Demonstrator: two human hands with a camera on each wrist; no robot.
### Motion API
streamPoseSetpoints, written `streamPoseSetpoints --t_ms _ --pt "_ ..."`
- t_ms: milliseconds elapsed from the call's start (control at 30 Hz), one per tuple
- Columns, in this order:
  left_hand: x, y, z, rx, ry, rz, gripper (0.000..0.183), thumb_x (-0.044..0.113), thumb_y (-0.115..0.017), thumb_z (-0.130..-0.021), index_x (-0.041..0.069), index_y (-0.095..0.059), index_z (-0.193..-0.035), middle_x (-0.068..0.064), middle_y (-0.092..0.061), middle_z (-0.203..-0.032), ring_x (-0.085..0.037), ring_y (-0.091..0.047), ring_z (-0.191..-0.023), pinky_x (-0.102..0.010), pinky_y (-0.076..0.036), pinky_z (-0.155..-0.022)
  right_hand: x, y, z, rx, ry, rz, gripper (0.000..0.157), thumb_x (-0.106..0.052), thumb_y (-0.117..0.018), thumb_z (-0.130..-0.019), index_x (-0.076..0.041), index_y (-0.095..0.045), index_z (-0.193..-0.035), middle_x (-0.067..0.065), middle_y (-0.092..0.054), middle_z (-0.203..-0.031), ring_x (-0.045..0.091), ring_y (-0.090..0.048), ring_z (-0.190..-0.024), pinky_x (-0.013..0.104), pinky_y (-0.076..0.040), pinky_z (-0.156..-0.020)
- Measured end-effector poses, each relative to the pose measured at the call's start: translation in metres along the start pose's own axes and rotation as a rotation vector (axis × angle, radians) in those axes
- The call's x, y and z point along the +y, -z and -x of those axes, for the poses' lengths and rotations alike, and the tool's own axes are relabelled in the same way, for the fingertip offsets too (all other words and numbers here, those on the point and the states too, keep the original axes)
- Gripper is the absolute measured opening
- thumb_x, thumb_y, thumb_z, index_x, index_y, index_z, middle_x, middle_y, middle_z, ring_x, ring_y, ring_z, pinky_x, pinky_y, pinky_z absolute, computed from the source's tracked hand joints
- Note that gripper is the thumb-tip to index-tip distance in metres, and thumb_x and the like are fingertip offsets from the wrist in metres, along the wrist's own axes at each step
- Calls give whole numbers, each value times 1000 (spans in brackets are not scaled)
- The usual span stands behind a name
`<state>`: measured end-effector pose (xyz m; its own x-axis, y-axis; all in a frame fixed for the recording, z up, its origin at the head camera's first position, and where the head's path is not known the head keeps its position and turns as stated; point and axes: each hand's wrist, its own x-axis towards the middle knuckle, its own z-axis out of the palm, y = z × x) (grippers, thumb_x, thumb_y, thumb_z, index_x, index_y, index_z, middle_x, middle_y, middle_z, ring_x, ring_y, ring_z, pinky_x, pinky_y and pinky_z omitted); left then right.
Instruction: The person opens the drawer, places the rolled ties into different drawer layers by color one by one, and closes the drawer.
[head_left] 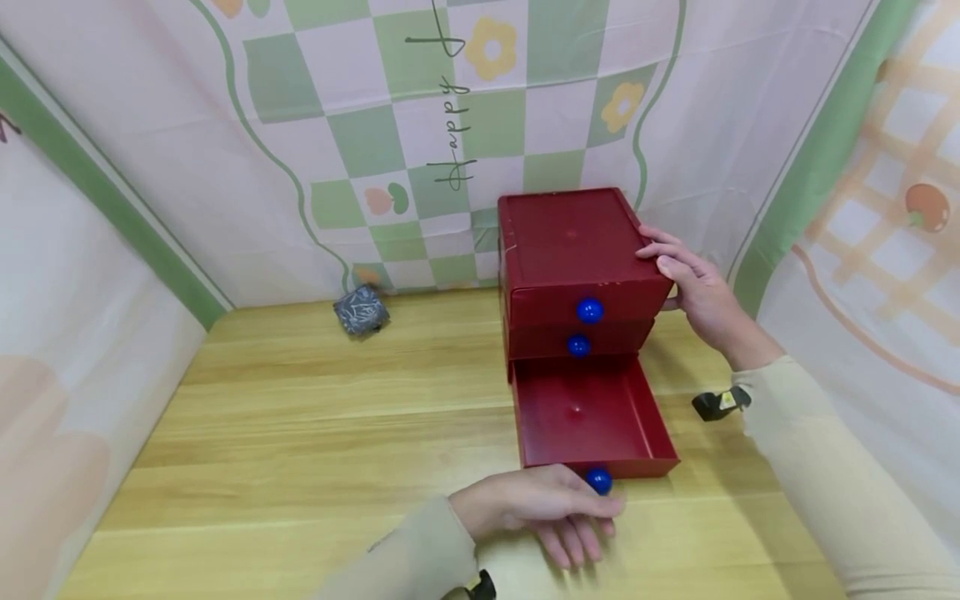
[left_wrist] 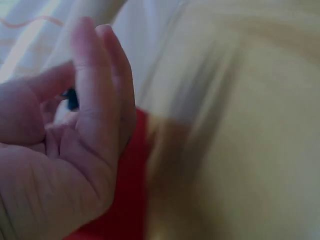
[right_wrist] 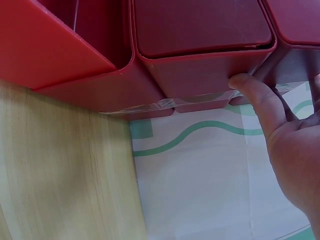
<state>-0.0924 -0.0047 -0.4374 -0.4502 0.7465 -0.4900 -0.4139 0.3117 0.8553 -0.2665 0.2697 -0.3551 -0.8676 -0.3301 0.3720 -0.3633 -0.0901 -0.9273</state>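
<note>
A dark red three-drawer cabinet (head_left: 570,237) stands on the table, its bottom drawer (head_left: 592,417) pulled out and the upper two pushed in. Each drawer front carries a round blue knob (head_left: 598,480). My left hand (head_left: 551,504) is at the bottom drawer's front, beside its knob, with the fingers fairly straight and pointing down. Whether the thumb touches that knob I cannot tell. Up at the cabinet's right side, my right hand (head_left: 701,292) rests with fingers on the top edge. In the right wrist view a digit (right_wrist: 250,87) presses the side wall.
A small dark grey patterned packet (head_left: 362,311) lies at the table's back left. Behind the wooden table (head_left: 315,433) hangs a checked green and white cloth (head_left: 420,125), close to the cabinet's back. Clear tape (right_wrist: 200,99) runs along the cabinet's side.
</note>
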Motion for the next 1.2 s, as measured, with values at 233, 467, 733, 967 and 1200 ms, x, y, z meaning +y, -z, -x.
streamPoseSetpoints --t_ms 233,467,733,967,1200 --pt "25 24 40 -176 -318 -285 17 3 -73 -93 3 -70 -109 0 -73 -85 -19 -68 -69 -37 -61 -67 1 1 -1 -2 0 8 32 -19 -45 -110 0 -62 -129 4 -28 -164 25 -29 -143 29 -60 -66" --pt "51 61 83 0 -631 -481 20 4 -72 -93 5 -67 -112 3 -71 -96 -9 -67 -88 -34 -59 -77 0 2 -1 -5 2 10 32 -19 -45 -110 0 -62 -129 4 -27 -164 26 -29 -143 29 -60 -66" --pt "64 110 117 448 -769 -615 16 8 -72 -95 5 -66 -109 -1 -68 -99 -19 -65 -93 -33 -57 -76 1 1 -2 -7 -8 6 31 -19 -45 -110 0 -62 -129 3 -27 -164 26 -29 -143 30 -61 -67" --pt "66 159 136 839 -812 -833 30 12 -73 -94 3 -64 -121 -13 -59 -128 -28 -57 -117 -44 -56 -89 2 0 -2 -8 -1 3 32 -18 -45 -110 -1 -62 -131 3 -27 -164 26 -29 -143 30 -60 -67" --pt "62 216 150 1057 -678 -760 46 21 -67 -100 2 -52 -140 -20 -51 -137 -30 -56 -107 -44 -54 -85 2 1 -1 -4 5 8 32 -18 -45 -110 0 -62 -130 4 -27 -164 27 -29 -143 30 -60 -66"
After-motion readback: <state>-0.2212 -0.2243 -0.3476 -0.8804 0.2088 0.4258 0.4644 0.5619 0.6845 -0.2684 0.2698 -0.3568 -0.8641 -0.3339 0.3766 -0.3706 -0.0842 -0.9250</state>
